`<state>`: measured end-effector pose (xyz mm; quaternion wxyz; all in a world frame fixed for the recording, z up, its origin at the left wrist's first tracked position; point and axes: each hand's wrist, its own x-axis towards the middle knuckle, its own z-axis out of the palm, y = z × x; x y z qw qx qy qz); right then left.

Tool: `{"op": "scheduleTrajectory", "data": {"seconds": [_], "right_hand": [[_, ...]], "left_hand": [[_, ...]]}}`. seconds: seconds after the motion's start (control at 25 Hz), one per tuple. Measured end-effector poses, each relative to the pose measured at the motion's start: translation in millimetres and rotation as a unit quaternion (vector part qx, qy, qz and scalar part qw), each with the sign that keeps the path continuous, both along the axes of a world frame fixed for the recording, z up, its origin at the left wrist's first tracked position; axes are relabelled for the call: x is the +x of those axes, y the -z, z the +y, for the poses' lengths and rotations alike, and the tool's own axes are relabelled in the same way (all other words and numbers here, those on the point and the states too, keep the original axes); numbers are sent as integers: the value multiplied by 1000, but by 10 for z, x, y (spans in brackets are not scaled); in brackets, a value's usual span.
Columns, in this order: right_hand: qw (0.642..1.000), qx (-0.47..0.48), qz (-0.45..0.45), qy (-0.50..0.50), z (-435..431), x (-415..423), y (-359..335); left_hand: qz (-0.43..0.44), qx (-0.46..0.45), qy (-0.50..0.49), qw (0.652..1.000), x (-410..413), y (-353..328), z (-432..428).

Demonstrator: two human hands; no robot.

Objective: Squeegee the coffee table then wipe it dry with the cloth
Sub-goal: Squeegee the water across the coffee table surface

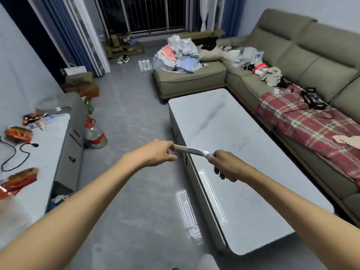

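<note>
Both arms are out in front. The left hand [158, 152] pinches one end of the white squeegee [190, 150] with curled fingers, and the right hand [224, 166] wraps its fingers round the other end. The tool hangs in the air, across the long edge of the coffee table [243, 172]. Beyond the table, a plaid blanket [303, 123] lies on the sofa [321, 61].
</note>
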<state>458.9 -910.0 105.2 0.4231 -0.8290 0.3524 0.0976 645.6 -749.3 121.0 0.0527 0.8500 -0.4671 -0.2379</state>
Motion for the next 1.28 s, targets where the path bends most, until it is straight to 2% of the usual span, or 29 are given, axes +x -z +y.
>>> {"op": "scheduleTrajectory", "data": {"seconds": [0.12, 0.4, 0.56, 0.76, 1.12, 1.28], "right_hand": [[999, 23, 15, 31, -586, 608, 119], [992, 84, 39, 90, -2069, 2260, 553], [988, 94, 16, 118, -2827, 3210, 422], [977, 135, 47, 157, -3569, 4165, 579], [928, 140, 23, 344, -4462, 5452, 882], [904, 149, 29, 399, -4985, 5801, 1147]], "left_hand": [[-11, -10, 27, 1000, 698, 31, -672], [16, 82, 79, 993, 2448, 337, -2207], [23, 22, 64, 997, 3448, 263, -2998], [48, 38, 111, 992, 4552, 448, -3893], [69, 62, 231, 969, 6414, 798, -5438], [74, 54, 215, 972, 6813, 1087, -6276]]}}
